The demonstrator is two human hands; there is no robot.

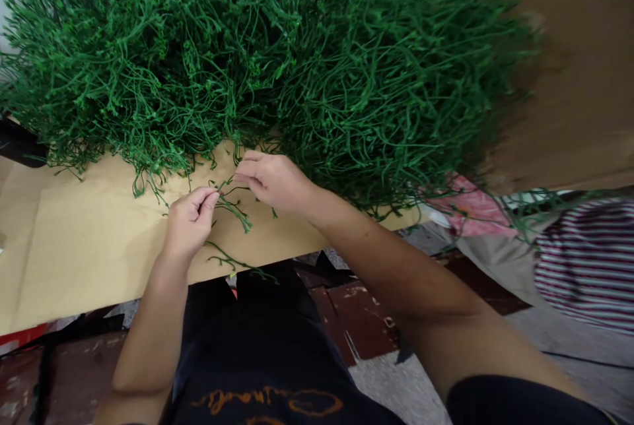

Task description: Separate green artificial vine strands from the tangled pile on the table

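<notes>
My left hand (192,219) is closed in a pinch on a thin green plastic stem (234,207) with small branching tips. Just up and to the right, my right hand (270,177) has its fingers pressed together close to the stem's upper end; what lies between those fingertips is too small to make out. A loose green sprig (238,263) lies below my hands, over the cardboard's near edge. Behind both hands rises a big heap of green stems (198,62), tangled and many-branched.
Brown cardboard (84,233) covers the work surface. At the right stands a large brown cardboard panel (579,82), with a pink patterned bag (475,207) below it. A striped cloth (589,260) is at the far right. A black object (22,142) sits at the left edge.
</notes>
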